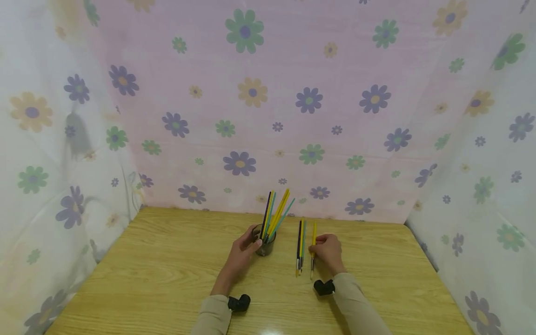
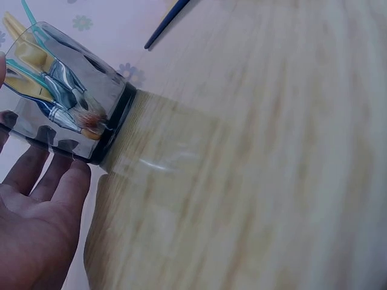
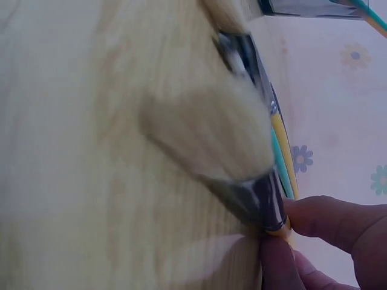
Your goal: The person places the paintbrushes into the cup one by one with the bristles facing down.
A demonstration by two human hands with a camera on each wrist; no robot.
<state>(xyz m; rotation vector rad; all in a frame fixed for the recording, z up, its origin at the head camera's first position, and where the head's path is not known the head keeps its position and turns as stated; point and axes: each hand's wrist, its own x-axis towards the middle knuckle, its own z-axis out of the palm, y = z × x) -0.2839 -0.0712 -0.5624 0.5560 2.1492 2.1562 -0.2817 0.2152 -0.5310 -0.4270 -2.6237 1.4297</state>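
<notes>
My left hand [image 1: 240, 255] holds a see-through dark glass cup [image 1: 265, 249] around its side. Several paintbrushes [image 1: 275, 216] with yellow, teal and dark handles lean inside it, their bristles [image 2: 91, 118] down at the cup's base in the left wrist view. To the right, my right hand [image 1: 329, 251] pinches a yellow-handled paintbrush [image 1: 314, 236] between thumb and fingers, low over the table. Its wide pale bristles [image 3: 211, 130] point toward the near side. Between the hands lies a small row of paintbrushes [image 1: 299, 244], with dark, yellow and teal handles, side by side.
The wooden table [image 1: 159, 270] has its back edge close behind the cup and brushes. A flowered cloth [image 1: 276, 107] hangs behind it and along both sides. A black wrist camera [image 1: 239, 303] sits at the left sleeve, another black camera [image 1: 324, 287] at the right.
</notes>
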